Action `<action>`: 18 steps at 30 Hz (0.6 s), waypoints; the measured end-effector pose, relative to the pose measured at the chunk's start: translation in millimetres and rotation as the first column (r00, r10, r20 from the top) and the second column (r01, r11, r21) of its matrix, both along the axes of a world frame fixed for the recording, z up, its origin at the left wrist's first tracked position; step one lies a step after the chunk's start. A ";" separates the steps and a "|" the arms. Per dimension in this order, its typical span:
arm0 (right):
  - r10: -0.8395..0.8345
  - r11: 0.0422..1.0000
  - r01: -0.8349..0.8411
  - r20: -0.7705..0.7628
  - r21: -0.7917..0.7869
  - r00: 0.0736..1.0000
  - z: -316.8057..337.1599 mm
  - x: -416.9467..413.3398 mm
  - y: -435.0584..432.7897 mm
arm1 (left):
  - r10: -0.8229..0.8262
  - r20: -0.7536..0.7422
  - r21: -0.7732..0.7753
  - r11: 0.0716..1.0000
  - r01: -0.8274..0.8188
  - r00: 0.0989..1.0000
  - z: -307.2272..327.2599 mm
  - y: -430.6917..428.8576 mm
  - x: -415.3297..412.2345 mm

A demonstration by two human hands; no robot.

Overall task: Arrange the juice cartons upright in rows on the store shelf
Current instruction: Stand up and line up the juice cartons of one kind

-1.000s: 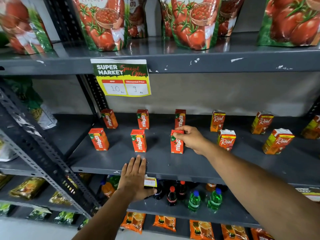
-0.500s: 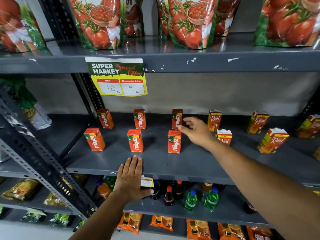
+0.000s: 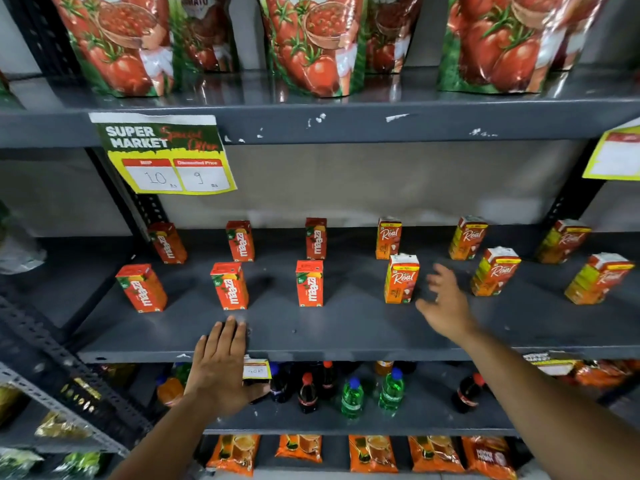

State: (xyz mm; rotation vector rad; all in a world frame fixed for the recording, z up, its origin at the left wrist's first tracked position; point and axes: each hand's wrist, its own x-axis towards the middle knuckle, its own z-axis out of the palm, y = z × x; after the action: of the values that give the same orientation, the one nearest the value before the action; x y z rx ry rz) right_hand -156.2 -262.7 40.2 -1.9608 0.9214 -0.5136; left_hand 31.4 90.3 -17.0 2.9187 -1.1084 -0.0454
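Observation:
Small juice cartons stand upright in two rows on the grey middle shelf (image 3: 346, 334). On the left are red Maaza cartons, the front middle one (image 3: 310, 284) among them. To the right are orange Real cartons; the nearest front one (image 3: 401, 279) stands just left of my right hand (image 3: 445, 304). That hand hovers over the shelf with fingers spread, empty and not touching any carton. My left hand (image 3: 221, 367) lies flat on the shelf's front edge, fingers apart, holding nothing.
A price sign (image 3: 166, 154) hangs from the upper shelf, which carries tomato ketchup pouches (image 3: 311, 46). Below are soft-drink bottles (image 3: 351, 398) and orange packets (image 3: 372, 453). A slanted metal upright (image 3: 52, 358) runs at the left.
My right hand let go of the front middle Maaza carton, moved right and pulled back, and now hovers open beside a Real carton. My left hand stayed on the shelf edge.

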 end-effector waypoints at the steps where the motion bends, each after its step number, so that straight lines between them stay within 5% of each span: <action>1: 0.032 0.999 -0.031 -0.047 0.008 0.998 -5.3 -0.7 -3.1 | 0.003 0.002 -0.008 1.000 -0.003 1.000 0.4 -0.3 -0.1; 18: 0.200 0.972 -0.222 -0.214 -0.082 0.956 -10.4 8.6 -25.6 | 0.052 -0.007 0.076 0.996 -0.051 0.999 6.5 -6.2 -5.9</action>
State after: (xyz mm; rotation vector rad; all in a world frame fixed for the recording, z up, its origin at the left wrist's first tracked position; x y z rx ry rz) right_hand -147.6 -288.3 29.8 -2.2085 0.8090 -0.2447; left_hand 25.5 84.1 -10.5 3.0091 -1.0523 -0.1022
